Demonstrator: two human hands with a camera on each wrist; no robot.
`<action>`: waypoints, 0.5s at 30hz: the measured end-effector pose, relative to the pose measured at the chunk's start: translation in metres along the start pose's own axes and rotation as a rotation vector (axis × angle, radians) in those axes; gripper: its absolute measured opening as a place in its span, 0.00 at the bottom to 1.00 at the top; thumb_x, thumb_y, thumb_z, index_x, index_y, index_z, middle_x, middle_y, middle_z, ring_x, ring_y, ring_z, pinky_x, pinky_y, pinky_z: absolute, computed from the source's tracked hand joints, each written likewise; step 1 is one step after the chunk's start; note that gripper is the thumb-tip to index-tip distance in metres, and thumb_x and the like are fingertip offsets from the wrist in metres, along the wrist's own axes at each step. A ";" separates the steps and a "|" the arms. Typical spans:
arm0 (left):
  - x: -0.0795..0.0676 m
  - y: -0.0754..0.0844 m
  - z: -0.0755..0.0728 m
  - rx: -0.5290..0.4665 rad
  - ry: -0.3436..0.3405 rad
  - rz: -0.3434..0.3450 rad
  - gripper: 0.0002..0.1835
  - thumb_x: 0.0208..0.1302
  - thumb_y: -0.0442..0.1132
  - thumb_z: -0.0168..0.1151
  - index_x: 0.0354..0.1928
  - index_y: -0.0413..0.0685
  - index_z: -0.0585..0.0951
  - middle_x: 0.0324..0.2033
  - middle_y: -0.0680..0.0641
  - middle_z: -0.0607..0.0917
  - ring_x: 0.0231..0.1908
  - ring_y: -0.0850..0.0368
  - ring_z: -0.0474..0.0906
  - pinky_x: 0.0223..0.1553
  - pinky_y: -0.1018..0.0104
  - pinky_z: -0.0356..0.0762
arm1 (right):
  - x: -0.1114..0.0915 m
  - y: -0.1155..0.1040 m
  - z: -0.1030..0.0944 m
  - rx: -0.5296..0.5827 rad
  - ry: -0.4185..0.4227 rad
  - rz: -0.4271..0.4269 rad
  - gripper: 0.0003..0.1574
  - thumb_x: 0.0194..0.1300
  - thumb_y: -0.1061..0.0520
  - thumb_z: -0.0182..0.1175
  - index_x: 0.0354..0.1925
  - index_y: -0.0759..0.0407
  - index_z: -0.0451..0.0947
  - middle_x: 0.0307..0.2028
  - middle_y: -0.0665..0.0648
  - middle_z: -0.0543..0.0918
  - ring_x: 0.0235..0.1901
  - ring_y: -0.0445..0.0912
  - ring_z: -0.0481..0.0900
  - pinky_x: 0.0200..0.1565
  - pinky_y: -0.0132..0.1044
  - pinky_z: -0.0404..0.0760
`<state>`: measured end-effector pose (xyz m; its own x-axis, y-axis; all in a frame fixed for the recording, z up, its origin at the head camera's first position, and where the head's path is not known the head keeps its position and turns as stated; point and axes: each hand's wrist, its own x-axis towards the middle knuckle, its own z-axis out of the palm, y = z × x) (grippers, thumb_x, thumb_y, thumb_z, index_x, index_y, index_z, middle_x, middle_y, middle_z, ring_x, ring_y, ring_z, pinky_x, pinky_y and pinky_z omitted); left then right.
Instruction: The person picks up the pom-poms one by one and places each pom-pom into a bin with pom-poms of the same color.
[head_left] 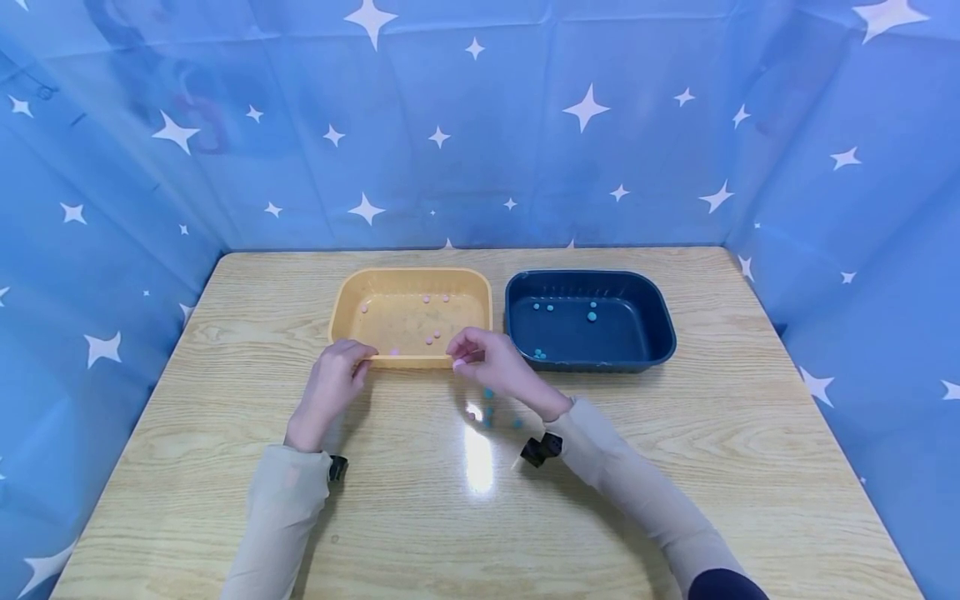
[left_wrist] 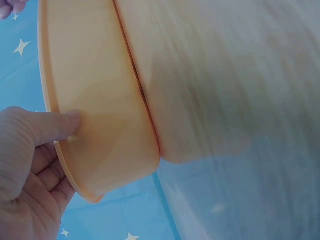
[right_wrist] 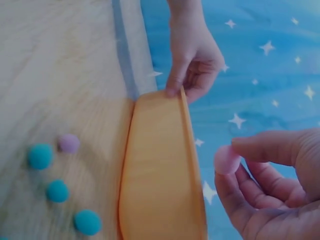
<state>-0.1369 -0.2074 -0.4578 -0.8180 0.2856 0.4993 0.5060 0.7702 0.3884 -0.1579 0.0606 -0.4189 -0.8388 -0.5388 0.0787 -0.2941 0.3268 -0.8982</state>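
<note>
My left hand (head_left: 336, 375) grips the front-left rim of a yellow-orange plastic bin (head_left: 411, 362), thumb outside its wall and the other fingers over the edge. In the right wrist view a pink pom-pom (right_wrist: 227, 160) is pinched between the thumb and fingers of my right hand (right_wrist: 280, 185). In the head view that hand is at the bin's front-right corner. Several pink pom-poms (head_left: 426, 298) lie inside the yellow-orange bin. On the table before the bins are several teal pom-poms (right_wrist: 40, 156) and a pink-purple pom-pom (right_wrist: 69, 143).
A dark blue bin (head_left: 618, 332) stands right of the yellow-orange one, close beside it, with several teal pom-poms (head_left: 592, 317) inside. Both are on a wood-grain table (head_left: 405, 517). A blue star-patterned curtain (head_left: 495, 167) surrounds the table's back and sides.
</note>
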 end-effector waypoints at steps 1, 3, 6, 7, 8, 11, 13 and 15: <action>0.000 0.000 0.000 -0.001 0.002 0.000 0.09 0.46 0.18 0.65 0.30 0.34 0.82 0.28 0.40 0.83 0.31 0.44 0.79 0.36 0.52 0.77 | 0.002 -0.001 0.000 0.003 0.007 -0.003 0.09 0.57 0.70 0.60 0.39 0.68 0.76 0.34 0.58 0.81 0.37 0.47 0.78 0.44 0.36 0.80; 0.000 0.000 0.000 -0.001 0.006 0.001 0.09 0.45 0.18 0.65 0.30 0.34 0.82 0.28 0.40 0.83 0.32 0.44 0.78 0.36 0.51 0.77 | 0.005 -0.002 -0.001 0.017 0.018 -0.007 0.09 0.57 0.71 0.60 0.39 0.68 0.76 0.34 0.60 0.81 0.37 0.48 0.78 0.44 0.36 0.80; -0.001 0.000 0.001 -0.004 0.010 0.004 0.09 0.45 0.18 0.65 0.30 0.34 0.82 0.28 0.40 0.83 0.31 0.44 0.78 0.36 0.51 0.77 | 0.011 -0.002 -0.002 0.034 0.039 -0.012 0.09 0.57 0.71 0.60 0.39 0.70 0.76 0.34 0.62 0.80 0.37 0.49 0.78 0.45 0.37 0.80; -0.001 -0.001 0.001 -0.004 0.011 0.005 0.09 0.45 0.18 0.65 0.30 0.34 0.82 0.28 0.40 0.83 0.31 0.44 0.78 0.36 0.51 0.76 | 0.013 -0.003 -0.002 0.039 0.047 -0.009 0.09 0.57 0.71 0.61 0.39 0.69 0.76 0.34 0.62 0.80 0.37 0.49 0.78 0.45 0.37 0.80; -0.001 -0.001 0.001 -0.005 0.011 0.007 0.09 0.45 0.18 0.65 0.30 0.34 0.82 0.28 0.41 0.83 0.31 0.44 0.78 0.36 0.51 0.76 | 0.014 -0.003 -0.002 0.042 0.053 -0.004 0.09 0.57 0.71 0.61 0.39 0.70 0.76 0.35 0.63 0.80 0.37 0.49 0.77 0.45 0.37 0.80; -0.001 -0.001 0.000 -0.006 0.011 0.008 0.09 0.46 0.19 0.65 0.30 0.34 0.82 0.28 0.41 0.83 0.31 0.44 0.78 0.36 0.51 0.76 | 0.019 -0.004 -0.004 0.052 0.067 0.011 0.10 0.58 0.71 0.61 0.40 0.69 0.76 0.36 0.64 0.80 0.38 0.50 0.77 0.46 0.38 0.79; -0.001 0.000 0.000 -0.006 0.008 0.006 0.08 0.47 0.19 0.64 0.30 0.35 0.82 0.28 0.41 0.83 0.31 0.44 0.78 0.36 0.52 0.76 | 0.022 -0.005 -0.005 0.058 0.070 0.021 0.10 0.59 0.70 0.60 0.41 0.69 0.76 0.37 0.64 0.80 0.39 0.50 0.77 0.46 0.38 0.79; -0.001 -0.001 0.000 -0.006 0.002 0.003 0.08 0.47 0.19 0.64 0.30 0.35 0.82 0.28 0.41 0.83 0.32 0.45 0.78 0.36 0.52 0.77 | 0.025 -0.005 -0.006 0.067 0.075 0.027 0.10 0.59 0.69 0.60 0.42 0.69 0.76 0.38 0.64 0.80 0.40 0.50 0.78 0.46 0.38 0.79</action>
<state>-0.1367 -0.2079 -0.4585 -0.8157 0.2871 0.5021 0.5105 0.7656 0.3915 -0.1799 0.0501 -0.4096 -0.8786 -0.4702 0.0834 -0.2416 0.2869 -0.9270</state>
